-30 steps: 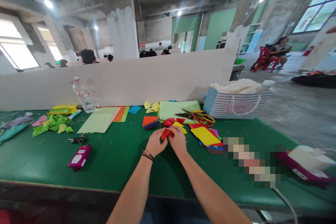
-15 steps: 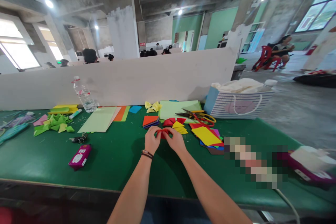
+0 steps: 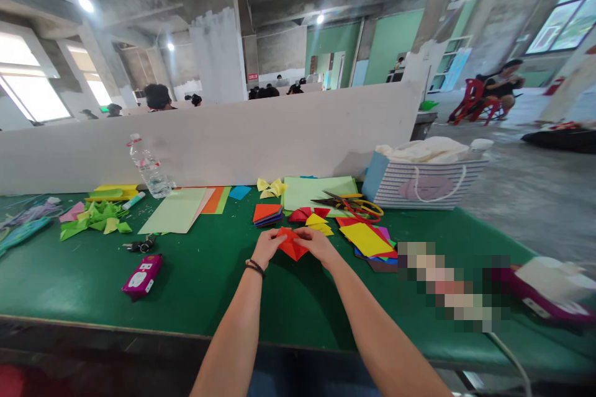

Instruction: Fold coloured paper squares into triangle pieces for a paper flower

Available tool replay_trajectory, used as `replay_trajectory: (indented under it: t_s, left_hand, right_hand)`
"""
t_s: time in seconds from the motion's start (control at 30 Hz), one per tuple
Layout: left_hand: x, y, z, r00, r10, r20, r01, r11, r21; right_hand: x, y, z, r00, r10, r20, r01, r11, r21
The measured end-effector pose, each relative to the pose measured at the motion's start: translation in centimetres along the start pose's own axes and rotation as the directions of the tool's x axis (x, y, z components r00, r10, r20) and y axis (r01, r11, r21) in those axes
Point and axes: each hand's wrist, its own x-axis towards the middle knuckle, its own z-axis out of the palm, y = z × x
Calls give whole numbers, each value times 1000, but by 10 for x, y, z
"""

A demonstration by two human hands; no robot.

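Observation:
Between my two hands is a piece of red folded paper (image 3: pixel 293 247), its lower corner pointing toward me. My left hand (image 3: pixel 267 247) pinches its left side, and my right hand (image 3: pixel 320 244) grips the upper right edge. Just beyond my fingers lie red folded pieces (image 3: pixel 305 215) and yellow folded pieces (image 3: pixel 319 225). A stack of small paper squares (image 3: pixel 267 215), orange on top, sits behind my left hand. To the right of my right hand is a pile of coloured paper with a yellow sheet (image 3: pixel 367 240) uppermost.
Scissors (image 3: pixel 361 208) lie on pale green sheets (image 3: pixel 321 191) near a striped paper bag (image 3: pixel 423 180). Leftward are a plastic bottle (image 3: pixel 149 167), green folded pieces (image 3: pixel 99 217), keys (image 3: pixel 140 245) and a purple tissue pack (image 3: pixel 143 276). A white partition (image 3: pixel 279 136) borders the green table (image 3: pixel 200 298).
The red paper, mostly hidden between my fingertips before, now shows a wider face with a point toward me. My hands have moved slightly apart.

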Motion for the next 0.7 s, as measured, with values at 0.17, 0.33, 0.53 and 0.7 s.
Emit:
replay_trajectory:
  t_s: [0.17, 0.33, 0.53, 0.7]
  left_hand:
    - [-5, 6, 0, 994, -66, 87, 72, 995, -67]
    - [-5, 4, 2, 995, -96, 38, 97, 994, -49]
    - [1, 1, 0, 964, -31, -265, 38, 999, 22]
    - [1, 2, -2, 886, 27, -462, 13, 996, 83]
  right_hand:
    - [0, -1, -3, 999, 49, 19, -49, 999, 9]
    - [0, -1, 2, 998, 49, -29, -47, 998, 47]
    - [3, -6, 1, 993, 93, -79, -79, 983, 164]
    - [0, -3, 10, 995, 89, -45, -79, 977, 196]
